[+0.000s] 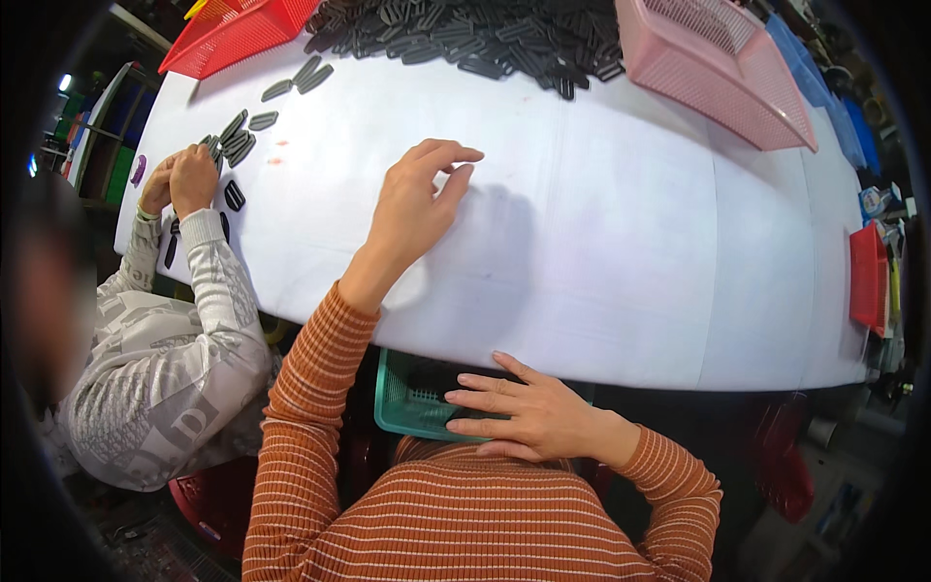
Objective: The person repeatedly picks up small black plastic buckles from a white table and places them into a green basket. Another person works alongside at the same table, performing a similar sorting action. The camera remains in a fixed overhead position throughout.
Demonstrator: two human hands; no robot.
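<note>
Presently, the left hand, seemingly empty, hangs over the white table, thumb and fingers narrowly parted; the right hand spreads wide over the green basket at the near edge. The black buckles lie heaped far; a bump could tip the basket, apparently lap-propped, spilling any contents.

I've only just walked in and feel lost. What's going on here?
The person's left hand is over the white table, nothing visible in its grip. The right hand, spread open, is over the green basket by the near edge. On the left, a co-worker's hands are together beside some black slotted pieces. A heap of similar pieces lies at the far side, between a red basket and a pink basket.
</note>
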